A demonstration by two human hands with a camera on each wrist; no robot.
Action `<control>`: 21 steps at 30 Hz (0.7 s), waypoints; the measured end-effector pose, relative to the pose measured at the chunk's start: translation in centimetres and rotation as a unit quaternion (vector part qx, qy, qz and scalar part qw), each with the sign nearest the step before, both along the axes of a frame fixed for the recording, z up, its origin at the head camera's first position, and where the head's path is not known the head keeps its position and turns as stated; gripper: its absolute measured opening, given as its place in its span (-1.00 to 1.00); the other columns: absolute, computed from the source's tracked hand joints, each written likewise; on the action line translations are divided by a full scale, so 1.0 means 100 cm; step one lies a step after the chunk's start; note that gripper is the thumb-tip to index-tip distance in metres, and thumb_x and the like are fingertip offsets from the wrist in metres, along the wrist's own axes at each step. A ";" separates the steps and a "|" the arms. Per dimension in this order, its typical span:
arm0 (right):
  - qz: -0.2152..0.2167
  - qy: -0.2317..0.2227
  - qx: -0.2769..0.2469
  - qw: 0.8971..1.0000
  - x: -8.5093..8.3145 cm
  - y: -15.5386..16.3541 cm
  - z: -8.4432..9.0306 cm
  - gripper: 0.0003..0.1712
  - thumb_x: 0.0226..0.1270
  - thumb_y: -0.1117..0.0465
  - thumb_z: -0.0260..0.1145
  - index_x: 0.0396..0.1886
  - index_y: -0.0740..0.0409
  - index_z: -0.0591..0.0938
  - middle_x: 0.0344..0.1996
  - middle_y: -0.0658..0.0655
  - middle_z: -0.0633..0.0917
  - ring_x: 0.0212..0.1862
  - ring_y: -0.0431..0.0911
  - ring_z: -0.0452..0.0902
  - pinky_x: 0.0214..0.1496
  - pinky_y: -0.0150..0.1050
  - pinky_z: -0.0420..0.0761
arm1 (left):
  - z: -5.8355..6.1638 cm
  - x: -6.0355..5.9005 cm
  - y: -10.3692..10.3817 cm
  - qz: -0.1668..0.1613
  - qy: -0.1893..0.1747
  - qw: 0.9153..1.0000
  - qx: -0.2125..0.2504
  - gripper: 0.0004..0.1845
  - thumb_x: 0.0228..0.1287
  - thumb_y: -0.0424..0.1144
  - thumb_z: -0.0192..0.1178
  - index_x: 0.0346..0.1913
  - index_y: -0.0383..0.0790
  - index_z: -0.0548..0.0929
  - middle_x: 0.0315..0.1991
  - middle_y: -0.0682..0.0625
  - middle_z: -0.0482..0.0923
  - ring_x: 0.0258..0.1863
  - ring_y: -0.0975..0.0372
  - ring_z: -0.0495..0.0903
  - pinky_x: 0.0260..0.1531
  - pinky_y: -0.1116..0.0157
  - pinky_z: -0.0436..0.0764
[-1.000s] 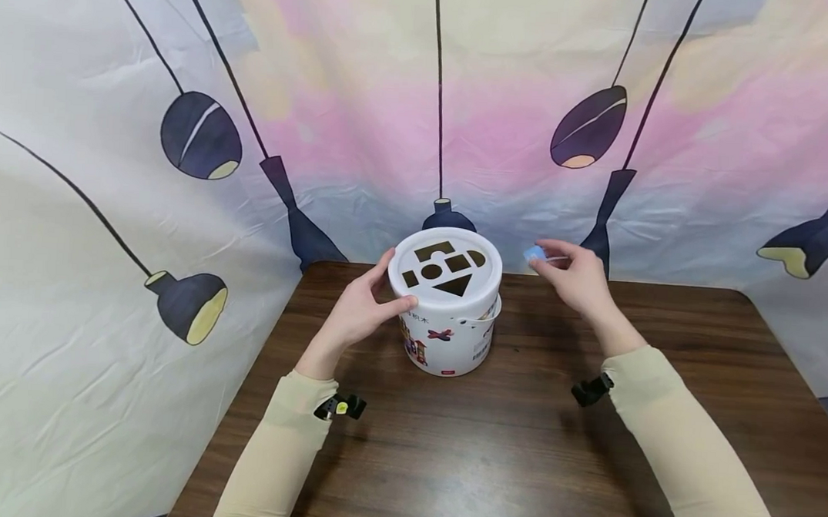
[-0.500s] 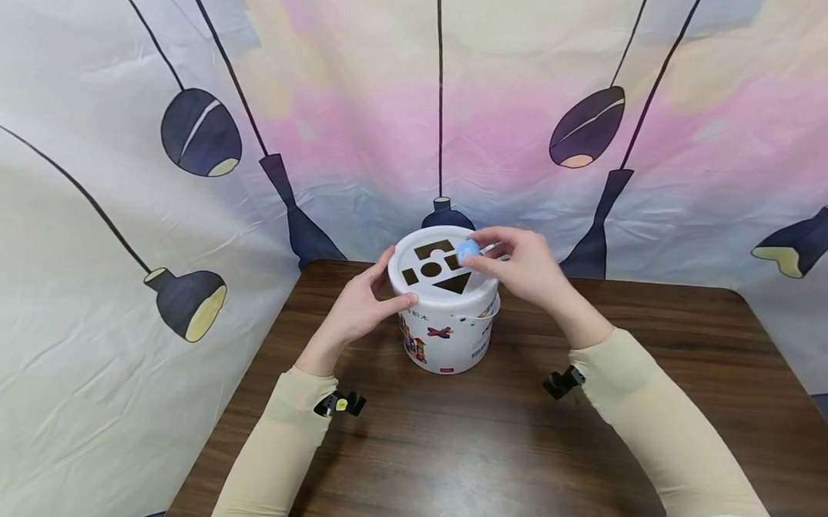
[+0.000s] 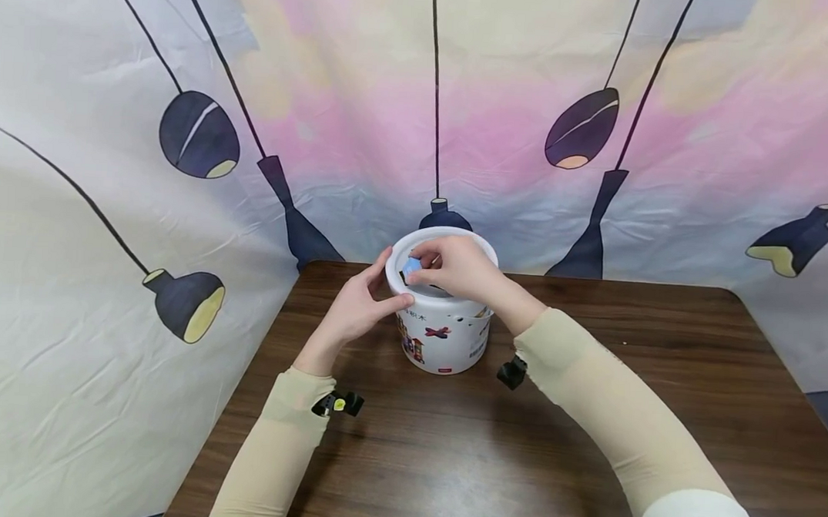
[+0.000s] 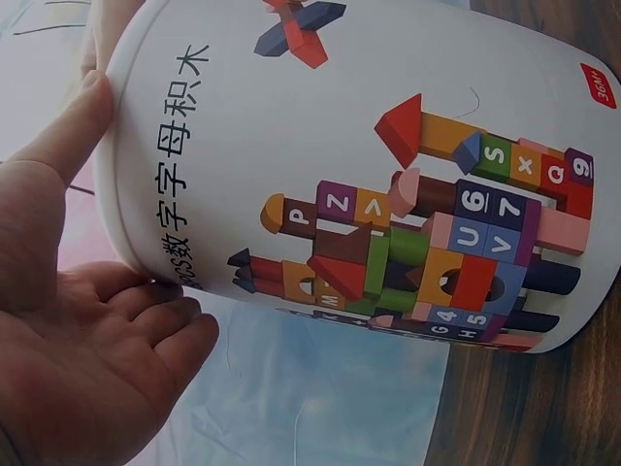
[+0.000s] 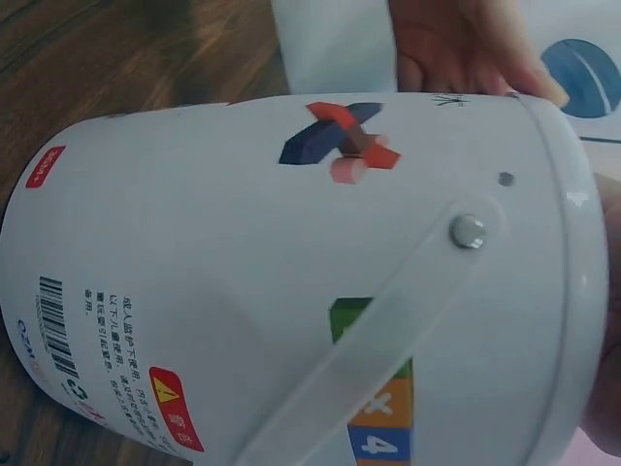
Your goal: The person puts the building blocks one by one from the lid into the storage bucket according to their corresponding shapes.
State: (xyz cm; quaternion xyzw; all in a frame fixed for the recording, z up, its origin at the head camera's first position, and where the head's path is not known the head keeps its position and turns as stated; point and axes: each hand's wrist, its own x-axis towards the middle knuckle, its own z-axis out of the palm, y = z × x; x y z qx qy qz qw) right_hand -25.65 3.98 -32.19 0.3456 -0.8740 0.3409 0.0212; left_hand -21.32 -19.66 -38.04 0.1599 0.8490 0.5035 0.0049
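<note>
A white toy-block bucket (image 3: 445, 348) stands upright on the table, its lid (image 3: 482, 246) on top. My left hand (image 3: 352, 306) holds the lid's left edge, thumb at the front rim and fingers round the far side. In the left wrist view, the fingers of that hand (image 4: 107, 330) curl against the bucket's side below the rim. Between right thumb and fingers, my right hand (image 3: 465, 268) pinches a light blue block (image 3: 411, 268) at the lid's left part, over a dark cut-out. The hand covers most other cut-outs. The right wrist view shows the bucket's handle (image 5: 359, 349) hanging down.
The brown wooden table (image 3: 440, 452) reaches back to a cloth backdrop (image 3: 519, 86) painted with hanging lamps, close behind the bucket. Each wrist carries a small black camera, one at the left cuff (image 3: 338, 404) and another at the right.
My right hand has carried the light blue block leftward, from the air right of the bucket to the left part of the lid. My left hand keeps its hold on the rim.
</note>
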 end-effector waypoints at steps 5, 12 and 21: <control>-0.003 0.020 0.027 0.999 -0.002 -0.009 0.001 -0.53 0.38 0.00 0.59 0.17 0.14 0.80 -0.28 -0.02 0.82 -0.23 -0.15 0.74 -0.05 -0.17 0.68 | 0.002 0.001 -0.001 -0.001 0.001 1.000 0.000 0.06 0.41 0.01 0.48 0.76 0.00 0.03 0.69 0.01 0.12 0.62 0.15 0.22 0.43 0.03 0.47; 0.001 0.027 0.048 0.998 -0.002 -0.013 0.001 -0.58 0.41 -0.02 0.57 0.13 0.10 0.82 -0.29 -0.03 0.82 -0.22 -0.16 0.70 -0.07 -0.19 0.66 | 0.001 0.001 -0.001 0.004 0.005 1.000 -0.009 0.07 0.41 0.03 0.48 0.76 -0.04 0.05 0.69 -0.01 0.14 0.61 0.12 0.24 0.42 0.01 0.48; 0.013 0.004 0.020 1.000 0.001 0.000 0.002 -0.52 0.46 -0.01 0.53 0.23 0.15 0.79 -0.10 0.04 0.85 -0.13 -0.11 0.78 0.02 -0.13 0.71 | -0.001 0.000 -0.001 0.009 0.013 0.999 -0.028 0.08 0.40 0.04 0.48 0.76 -0.02 0.01 0.69 -0.02 0.11 0.61 0.13 0.24 0.49 0.04 0.39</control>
